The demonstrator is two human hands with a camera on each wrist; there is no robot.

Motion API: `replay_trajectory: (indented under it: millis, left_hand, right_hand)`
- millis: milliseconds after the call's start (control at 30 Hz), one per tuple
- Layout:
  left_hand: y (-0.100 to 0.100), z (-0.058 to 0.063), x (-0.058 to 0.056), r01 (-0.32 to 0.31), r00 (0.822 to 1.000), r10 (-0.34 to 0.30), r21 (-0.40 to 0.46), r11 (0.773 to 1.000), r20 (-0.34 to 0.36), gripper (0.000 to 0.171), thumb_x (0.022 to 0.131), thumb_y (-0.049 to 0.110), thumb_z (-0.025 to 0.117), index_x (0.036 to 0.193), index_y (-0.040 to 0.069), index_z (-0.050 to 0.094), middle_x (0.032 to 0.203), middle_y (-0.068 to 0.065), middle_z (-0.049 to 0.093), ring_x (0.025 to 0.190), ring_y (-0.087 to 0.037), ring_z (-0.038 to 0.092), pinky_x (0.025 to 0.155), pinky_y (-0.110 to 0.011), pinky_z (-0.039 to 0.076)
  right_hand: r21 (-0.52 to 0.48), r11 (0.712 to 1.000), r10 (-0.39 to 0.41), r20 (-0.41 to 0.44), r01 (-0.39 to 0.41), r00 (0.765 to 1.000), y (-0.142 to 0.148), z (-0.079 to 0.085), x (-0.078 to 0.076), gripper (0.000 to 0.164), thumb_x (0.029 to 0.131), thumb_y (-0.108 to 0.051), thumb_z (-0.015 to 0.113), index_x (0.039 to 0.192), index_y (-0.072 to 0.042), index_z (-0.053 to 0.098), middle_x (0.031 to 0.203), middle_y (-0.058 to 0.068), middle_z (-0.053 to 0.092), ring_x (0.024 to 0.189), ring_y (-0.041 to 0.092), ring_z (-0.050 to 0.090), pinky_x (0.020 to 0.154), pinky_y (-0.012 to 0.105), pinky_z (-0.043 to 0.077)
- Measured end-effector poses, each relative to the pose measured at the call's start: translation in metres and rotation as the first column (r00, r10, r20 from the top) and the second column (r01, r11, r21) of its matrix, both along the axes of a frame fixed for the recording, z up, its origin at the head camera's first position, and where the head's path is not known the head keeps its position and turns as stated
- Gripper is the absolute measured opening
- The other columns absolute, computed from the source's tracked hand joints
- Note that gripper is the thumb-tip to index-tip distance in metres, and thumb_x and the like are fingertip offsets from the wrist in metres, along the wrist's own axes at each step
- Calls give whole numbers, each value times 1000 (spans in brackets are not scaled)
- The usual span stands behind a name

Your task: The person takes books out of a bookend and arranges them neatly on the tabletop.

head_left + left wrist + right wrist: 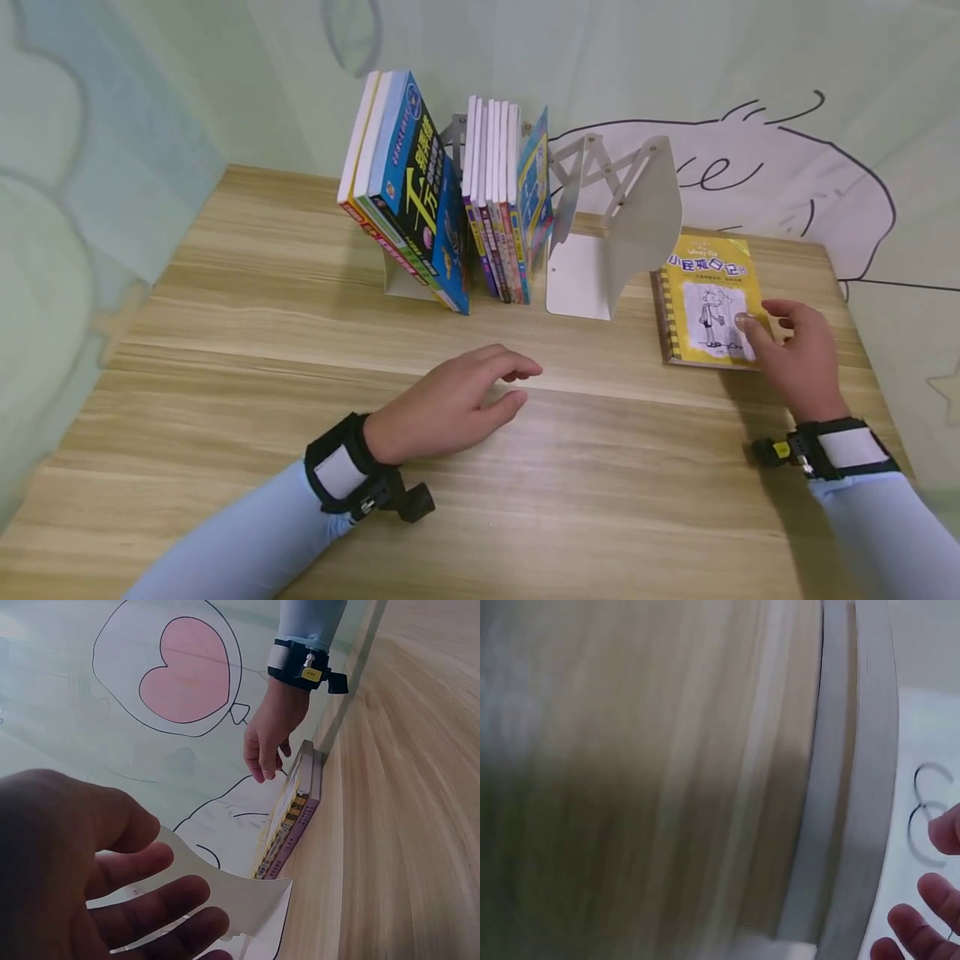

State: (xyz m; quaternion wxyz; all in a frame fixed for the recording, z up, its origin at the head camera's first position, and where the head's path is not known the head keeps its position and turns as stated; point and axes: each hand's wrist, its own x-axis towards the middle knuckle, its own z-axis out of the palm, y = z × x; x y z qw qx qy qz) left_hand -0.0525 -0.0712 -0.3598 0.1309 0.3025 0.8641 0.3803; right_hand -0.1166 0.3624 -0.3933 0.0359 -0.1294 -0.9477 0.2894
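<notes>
My left hand (453,404) hovers over the middle of the table, fingers slightly bent and holding nothing. Behind it stands a white folding metal book rack (647,212) with a scissor lattice. My right hand (804,360) is over the right edge of a yellow comic book (711,312), thumb above the cover and fingers loosely bent. In the left wrist view that hand appears just above the book, which lies on a second book (300,825). The right wrist view has the page edges (866,765) of both books, with fingertips (911,930) beside them.
Large books (408,192) lean in the rack's left section. Several thin white-paged books (491,200) and a blue-and-yellow book (534,187) stand in its middle. A wood-grain table (247,400) carries everything, with a printed curtain (562,50) along the back.
</notes>
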Motion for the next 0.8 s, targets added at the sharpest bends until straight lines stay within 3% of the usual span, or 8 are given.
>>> replay_trajectory:
  millis: [167,333,500,700,800]
  left_hand:
    - [0,1,-3,-11,999,11,0,1000,-43,30,103,30,56,131,21,61,128,10,61,119,-2,55,103,-29,47]
    - [0,4,-4,-13,999,13,14,1000,-47,30,102,29,56,130,21,61,129,10,61,120,-2,54,104,-28,47]
    - [0,6,-4,-19,997,21,30,999,-78,29,102,27,58,129,20,62,130,8,60,122,-4,53,105,-29,47]
    - [0,7,-4,-27,993,32,43,999,-111,31,101,26,59,131,18,61,131,6,60,123,-5,53,105,-30,46]
    - [1,9,-5,-33,992,39,47,998,-117,31,101,25,59,131,18,61,130,6,60,122,-5,54,105,-30,46]
  right_hand:
    - [37,991,129,-61,-127,990,-20,11,10,54,101,-38,55,137,2,53,135,24,53,120,41,46,91,52,41]
    - [3,956,294,-65,-294,954,-45,23,21,48,100,-35,60,133,0,55,127,20,57,110,35,53,84,32,43]
    - [-28,896,438,-106,-442,893,-71,32,34,37,99,-26,65,128,-4,58,120,14,60,106,27,56,78,13,45]
    - [-11,824,558,-159,-566,815,-97,39,51,31,96,-18,68,125,-9,60,117,6,64,103,17,57,82,15,48]
    - [2,776,620,-189,-631,762,-110,42,59,30,94,-12,71,122,-11,62,115,0,65,101,12,58,87,17,47]
